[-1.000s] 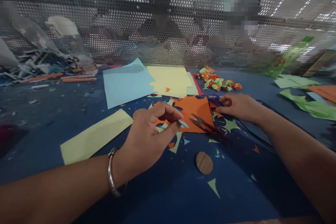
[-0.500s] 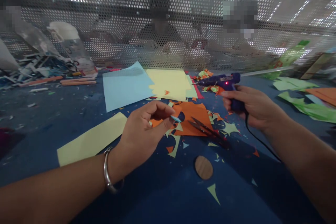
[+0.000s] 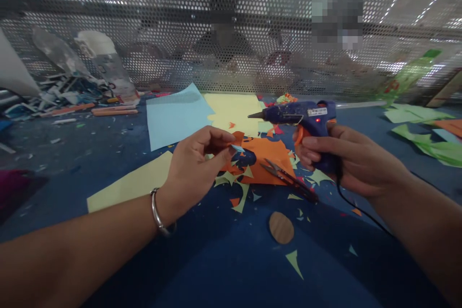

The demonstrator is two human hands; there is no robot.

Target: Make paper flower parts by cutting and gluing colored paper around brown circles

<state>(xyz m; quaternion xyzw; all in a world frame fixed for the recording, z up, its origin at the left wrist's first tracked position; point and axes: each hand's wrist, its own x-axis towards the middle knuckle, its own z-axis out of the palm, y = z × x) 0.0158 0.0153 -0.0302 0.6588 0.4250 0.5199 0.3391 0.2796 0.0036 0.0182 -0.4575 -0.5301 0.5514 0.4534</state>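
Observation:
My left hand pinches a small light-blue paper scrap between thumb and forefinger, held above the table. My right hand grips a blue glue gun with an orange trigger, its nozzle aimed left toward the scrap, a short gap apart. The gun's black cord trails down past my right wrist. Beneath both hands lies a cut orange paper sheet with small scissors resting on it.
Light-blue sheet, yellow sheet and a yellow strip lie on the dark blue table. A wooden disc and paper offcuts sit nearer me. Green paper lies right, clutter far left. People sit behind a perforated metal screen.
My right hand took the glue gun off the table, lifted it and brought it left toward my left hand. My left hand rose slightly, still pinching the scrap.

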